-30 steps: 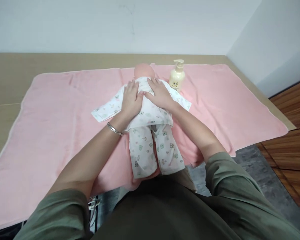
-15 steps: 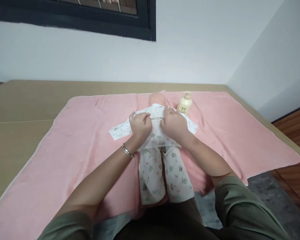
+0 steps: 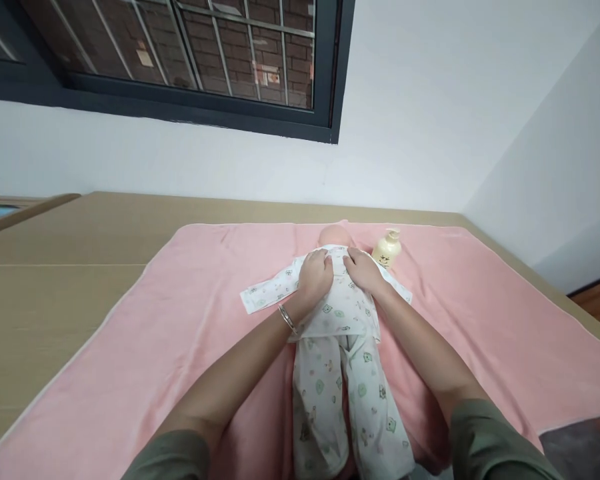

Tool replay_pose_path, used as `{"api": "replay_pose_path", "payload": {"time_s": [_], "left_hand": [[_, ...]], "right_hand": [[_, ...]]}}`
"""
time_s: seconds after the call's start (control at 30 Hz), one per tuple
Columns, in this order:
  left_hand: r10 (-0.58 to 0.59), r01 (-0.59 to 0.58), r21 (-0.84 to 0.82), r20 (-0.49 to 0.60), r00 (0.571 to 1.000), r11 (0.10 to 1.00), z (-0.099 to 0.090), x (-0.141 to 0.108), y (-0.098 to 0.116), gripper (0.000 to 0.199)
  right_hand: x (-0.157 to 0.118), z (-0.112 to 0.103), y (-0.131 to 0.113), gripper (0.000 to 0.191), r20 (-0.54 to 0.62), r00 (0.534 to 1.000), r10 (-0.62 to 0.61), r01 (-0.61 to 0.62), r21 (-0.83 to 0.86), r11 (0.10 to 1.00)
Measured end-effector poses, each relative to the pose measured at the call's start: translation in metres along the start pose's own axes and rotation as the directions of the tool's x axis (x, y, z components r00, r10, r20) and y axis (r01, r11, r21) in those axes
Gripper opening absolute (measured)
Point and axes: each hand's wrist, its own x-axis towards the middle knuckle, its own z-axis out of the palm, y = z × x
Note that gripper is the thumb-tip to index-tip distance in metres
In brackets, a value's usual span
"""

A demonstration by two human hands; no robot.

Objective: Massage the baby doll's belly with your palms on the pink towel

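Note:
A doll [image 3: 335, 235] in a white patterned top [image 3: 341, 313] and matching trousers [image 3: 320, 393] lies on a pink blanket [image 3: 220, 280], its head toward the wall. My left hand [image 3: 316, 275], below a silver bracelet, rests on the left shoulder area of the top, its fingers spread over the cloth. On the right shoulder area lies my right hand [image 3: 363, 268], also with its fingers apart. The top reaches down over the waist of the trousers. Both sleeves stretch outward, the right one partly hidden by my forearm.
A pale yellow pump bottle [image 3: 387, 249] stands on the blanket just right of the doll's head. The wooden table [image 3: 105, 230] shows around the blanket. Behind it are a white wall and a dark-framed window [image 3: 325, 80] with bars.
My hands were closed over the upper part of the top; now they lie flatter near its shoulders. The top's bunched upper cloth looks smoother. The view has tilted up, showing more window.

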Motion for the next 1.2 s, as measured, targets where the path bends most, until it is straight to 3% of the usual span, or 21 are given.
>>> {"api": "replay_pose_path", "payload": {"time_s": [0.1, 0.2, 0.33, 0.47, 0.6, 0.7, 0.83, 0.93, 1.07, 1.2], "left_hand": [[0.059, -0.059, 0.014, -0.039, 0.997, 0.998, 0.010, -0.006, -0.006, 0.041], [0.058, -0.058, 0.021, -0.032, 0.998, 0.998, 0.013, -0.005, -0.007, 0.042], [0.002, -0.009, 0.086, 0.081, 0.997, 0.996, 0.003, 0.007, -0.009, 0.041], [0.006, -0.043, 0.206, 0.176, 0.984, 0.978, -0.005, 0.006, -0.005, 0.046], [0.034, -0.067, 0.300, 0.115, 0.993, 0.952, 0.001, -0.016, 0.008, 0.053], [0.048, -0.084, 0.294, 0.128, 0.991, 0.952, 0.004, -0.021, 0.009, 0.054], [-0.003, -0.058, 0.220, 0.270, 0.963, 0.974, -0.005, -0.004, -0.003, 0.054], [-0.084, 0.019, 0.266, 0.235, 0.968, 0.964, -0.008, -0.006, -0.001, 0.056], [-0.028, -0.031, 0.357, 0.161, 0.987, 0.934, -0.007, -0.029, 0.018, 0.056], [0.003, -0.075, 0.351, 0.202, 0.979, 0.934, -0.009, -0.027, 0.023, 0.051]], "right_hand": [[0.009, 0.005, 0.012, 0.052, 0.024, 1.000, -0.014, 0.014, 0.010, 1.000], [0.004, 0.007, 0.009, 0.055, 0.047, 0.999, -0.022, 0.022, -0.004, 1.000], [-0.019, 0.008, -0.015, 0.056, 0.041, 0.998, -0.046, 0.049, -0.067, 0.997], [-0.026, 0.006, -0.025, 0.056, 0.024, 0.995, -0.096, 0.097, -0.059, 0.994], [-0.009, 0.001, -0.008, 0.056, 0.091, 0.996, -0.024, 0.017, 0.074, 0.997], [-0.010, 0.003, -0.007, 0.058, 0.085, 0.996, 0.031, -0.033, 0.027, 0.999], [-0.034, 0.006, -0.028, 0.054, 0.020, 0.997, -0.071, 0.072, -0.075, 0.995], [-0.036, 0.002, -0.029, 0.052, 0.032, 0.990, -0.134, 0.136, -0.047, 0.990], [-0.017, -0.003, -0.012, 0.055, 0.084, 0.996, -0.038, 0.034, 0.052, 0.998], [-0.018, 0.003, -0.015, 0.055, 0.039, 0.999, 0.027, -0.027, -0.021, 0.999]]}}
